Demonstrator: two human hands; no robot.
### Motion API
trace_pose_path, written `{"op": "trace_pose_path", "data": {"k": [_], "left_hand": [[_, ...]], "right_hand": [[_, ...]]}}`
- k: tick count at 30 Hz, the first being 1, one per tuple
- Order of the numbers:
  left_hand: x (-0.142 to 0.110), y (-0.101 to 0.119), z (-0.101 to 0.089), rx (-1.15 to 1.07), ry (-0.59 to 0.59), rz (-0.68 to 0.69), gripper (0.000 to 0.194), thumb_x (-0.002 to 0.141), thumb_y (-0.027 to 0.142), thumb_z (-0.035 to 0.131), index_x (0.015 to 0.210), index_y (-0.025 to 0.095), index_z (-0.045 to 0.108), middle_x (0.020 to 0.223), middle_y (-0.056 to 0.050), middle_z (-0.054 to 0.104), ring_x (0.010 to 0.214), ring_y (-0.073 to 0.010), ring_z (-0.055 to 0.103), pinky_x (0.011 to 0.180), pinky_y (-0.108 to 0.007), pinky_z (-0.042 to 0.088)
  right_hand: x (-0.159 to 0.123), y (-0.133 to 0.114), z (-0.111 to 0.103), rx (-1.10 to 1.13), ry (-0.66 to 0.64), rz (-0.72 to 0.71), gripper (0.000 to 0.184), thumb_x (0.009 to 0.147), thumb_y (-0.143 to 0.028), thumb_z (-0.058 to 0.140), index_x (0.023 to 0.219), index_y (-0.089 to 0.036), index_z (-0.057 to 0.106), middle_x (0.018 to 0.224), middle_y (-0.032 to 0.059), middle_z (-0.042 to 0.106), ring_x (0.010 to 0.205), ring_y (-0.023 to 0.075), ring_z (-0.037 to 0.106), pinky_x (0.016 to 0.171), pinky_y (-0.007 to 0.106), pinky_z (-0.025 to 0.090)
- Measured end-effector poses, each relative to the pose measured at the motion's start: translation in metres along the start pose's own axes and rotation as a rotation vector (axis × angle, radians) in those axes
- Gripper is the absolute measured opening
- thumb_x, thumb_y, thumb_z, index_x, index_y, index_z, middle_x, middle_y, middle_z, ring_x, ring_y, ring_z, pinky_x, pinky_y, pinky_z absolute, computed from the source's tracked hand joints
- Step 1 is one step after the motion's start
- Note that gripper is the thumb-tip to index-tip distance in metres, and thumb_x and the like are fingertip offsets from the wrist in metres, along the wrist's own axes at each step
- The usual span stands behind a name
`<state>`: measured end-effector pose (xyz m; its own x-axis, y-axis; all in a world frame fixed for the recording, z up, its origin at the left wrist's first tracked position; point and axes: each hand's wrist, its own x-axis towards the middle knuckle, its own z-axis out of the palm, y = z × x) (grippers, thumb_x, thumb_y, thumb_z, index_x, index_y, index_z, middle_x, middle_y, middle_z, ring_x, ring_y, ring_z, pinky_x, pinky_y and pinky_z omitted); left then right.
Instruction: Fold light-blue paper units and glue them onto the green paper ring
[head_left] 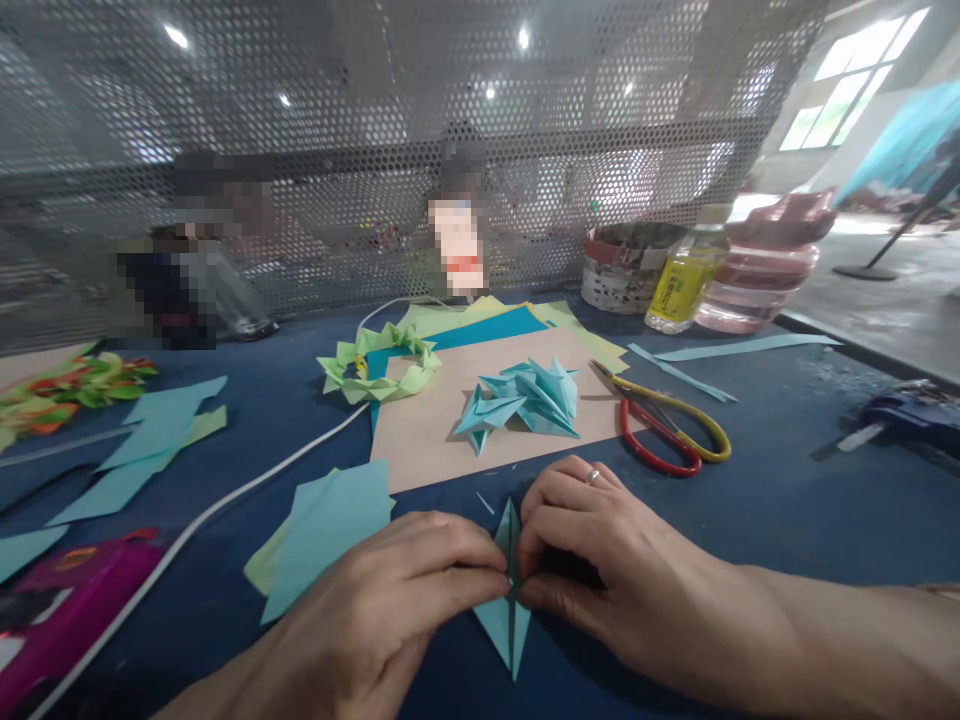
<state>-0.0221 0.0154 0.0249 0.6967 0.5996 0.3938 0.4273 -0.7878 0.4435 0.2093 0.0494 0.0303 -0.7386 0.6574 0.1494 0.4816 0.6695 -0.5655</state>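
Note:
A light blue piece of folded paper (510, 635), long and pointed at both ends, lies on the dark blue table between my hands. My left hand (405, 575) pinches its left edge with thumb and fingertips. From the other side, my right hand (581, 540), wearing a ring, pinches the right edge. A crease runs down the paper's middle, and parts of its sides are hidden under my fingers. Just beyond it, a cluster of folded light blue paper pieces (536, 395) rests on a pale pink sheet (420, 440).
Red-and-yellow-handled scissors (675, 430) lie to the right. A green folded-paper ring (382, 365) and light blue paper squares (330, 525) are at the left, beside a white cable (277, 450). A bottle (682, 275) and a pink jug (765, 270) stand at the back right, before a perforated screen (315, 120).

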Motion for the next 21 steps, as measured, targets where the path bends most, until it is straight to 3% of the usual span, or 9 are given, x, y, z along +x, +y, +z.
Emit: {"op": "trace_pose_path", "data": {"k": [4, 11, 17, 21], "left_hand": [[-0.001, -0.003, 0.004, -0.074, 0.066, -0.009, 0.04, 0.089, -0.003, 0.043, 0.113, 0.02, 0.064, 0.108, -0.004, 0.07, 0.103, -0.015, 0.064, 0.089, -0.025, 0.052], [-0.003, -0.006, 0.008, -0.102, 0.057, 0.002, 0.04, 0.087, -0.006, 0.039, 0.106, 0.019, 0.062, 0.102, -0.005, 0.068, 0.098, -0.0169, 0.062, 0.084, -0.029, 0.052], [-0.003, 0.007, 0.005, -0.018, -0.014, -0.01, 0.031, 0.087, -0.005, 0.047, 0.099, 0.017, 0.065, 0.097, -0.005, 0.068, 0.09, -0.0165, 0.061, 0.081, -0.027, 0.052], [-0.001, 0.014, 0.008, 0.017, 0.017, -0.026, 0.023, 0.093, 0.003, 0.049, 0.093, 0.017, 0.067, 0.088, -0.004, 0.068, 0.08, -0.0163, 0.06, 0.072, -0.027, 0.052]], "right_hand": [[0.0, 0.001, 0.0, 0.007, -0.007, -0.013, 0.009, 0.091, -0.019, 0.064, 0.083, -0.021, 0.06, 0.091, -0.0006, 0.059, 0.095, 0.0181, 0.049, 0.084, 0.035, 0.036], [0.0, 0.001, 0.0, -0.013, -0.002, -0.019, 0.01, 0.09, -0.021, 0.068, 0.084, -0.021, 0.059, 0.091, -0.0007, 0.06, 0.095, 0.0173, 0.05, 0.084, 0.034, 0.036], [-0.002, -0.005, -0.002, -0.085, -0.02, -0.047, 0.01, 0.089, -0.018, 0.066, 0.082, -0.02, 0.059, 0.089, -0.0001, 0.06, 0.092, 0.018, 0.051, 0.081, 0.034, 0.035], [-0.005, -0.007, -0.005, -0.056, -0.086, -0.042, 0.01, 0.087, -0.017, 0.068, 0.082, -0.021, 0.061, 0.089, -0.0018, 0.06, 0.093, 0.0173, 0.052, 0.083, 0.035, 0.035]]}}
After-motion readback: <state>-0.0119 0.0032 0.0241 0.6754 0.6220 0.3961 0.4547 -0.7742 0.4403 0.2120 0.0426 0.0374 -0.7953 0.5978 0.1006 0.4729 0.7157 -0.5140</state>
